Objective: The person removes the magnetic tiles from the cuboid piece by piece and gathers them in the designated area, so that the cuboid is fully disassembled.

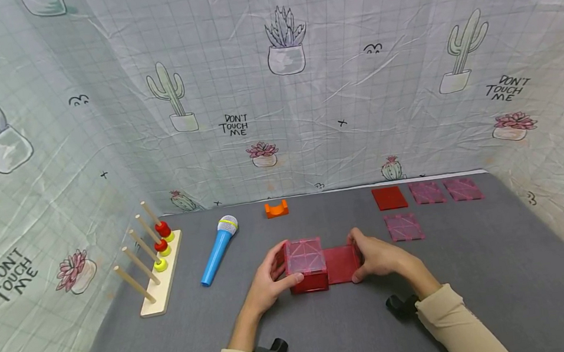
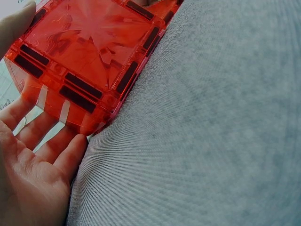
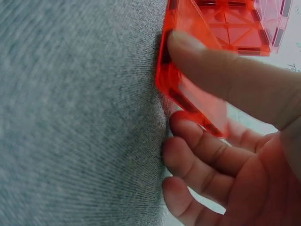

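Note:
A cube of see-through magnetic tiles [image 1: 309,282] stands on the grey table, its front red and its top pinkish. My left hand [image 1: 267,286] holds it from the left, thumb at the front top edge and fingers along the side. The left wrist view shows the red front tile [image 2: 89,42] with dark magnets along its edges. Against the cube's right side is a red magnetic tile [image 1: 340,264], lying low at the table. My right hand [image 1: 382,255] pinches its right edge. In the right wrist view the thumb [image 3: 207,63] presses on this tile.
Several loose tiles lie at the back right, among them a red tile [image 1: 389,198] and a pink tile [image 1: 404,227]. Left of the cube are a blue toy microphone [image 1: 216,256] and a wooden peg stand [image 1: 169,280] with beads. An orange block [image 1: 277,210] sits at the back.

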